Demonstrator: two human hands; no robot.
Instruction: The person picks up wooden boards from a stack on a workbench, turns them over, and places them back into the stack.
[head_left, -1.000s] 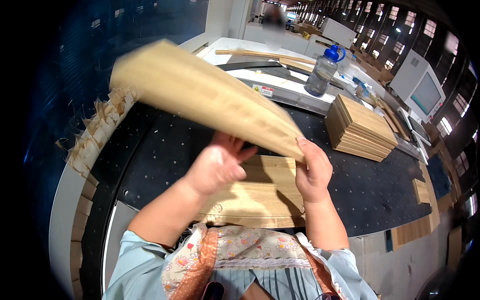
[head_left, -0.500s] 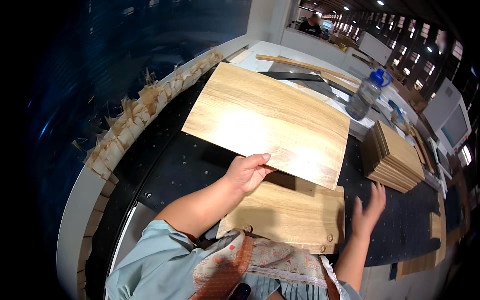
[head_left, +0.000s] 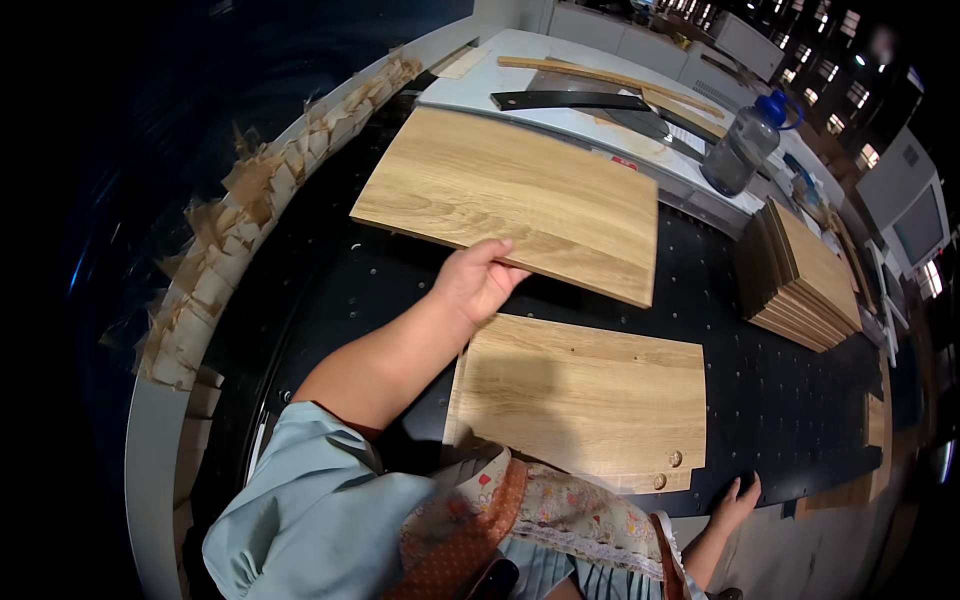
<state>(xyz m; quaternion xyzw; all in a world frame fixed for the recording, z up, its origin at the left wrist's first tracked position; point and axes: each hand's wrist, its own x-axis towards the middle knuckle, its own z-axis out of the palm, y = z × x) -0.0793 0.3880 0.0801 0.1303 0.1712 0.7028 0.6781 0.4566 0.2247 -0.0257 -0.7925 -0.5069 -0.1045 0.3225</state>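
Note:
My left hand (head_left: pixel 478 280) grips a rectangular wood-grain panel (head_left: pixel 520 190) by its near edge, thumb on top and fingers underneath. The panel is over the far part of the black work table (head_left: pixel 370 300), its left end pointing away. Closer to me, a second wood panel (head_left: pixel 590 390) lies flat on the table, with two round holes near its lower right corner and a small step cut there. My right hand (head_left: pixel 735 505) holds nothing, thumb and fingers apart, at the table's front edge, right of that flat panel.
A stack of wood panels (head_left: pixel 800 280) stands at the right. Behind the table, a white surface (head_left: pixel 450 95) carries a blue-lidded water bottle (head_left: pixel 745 145), a black bar (head_left: pixel 570 101) and wood strips. Frayed tape pieces (head_left: pixel 240 190) line the left rim. A monitor (head_left: pixel 915 225) stands far right.
The panel in my left hand has moved away from me and lies flatter, uncovering more of the panel below. My right hand has dropped toward the table's front edge.

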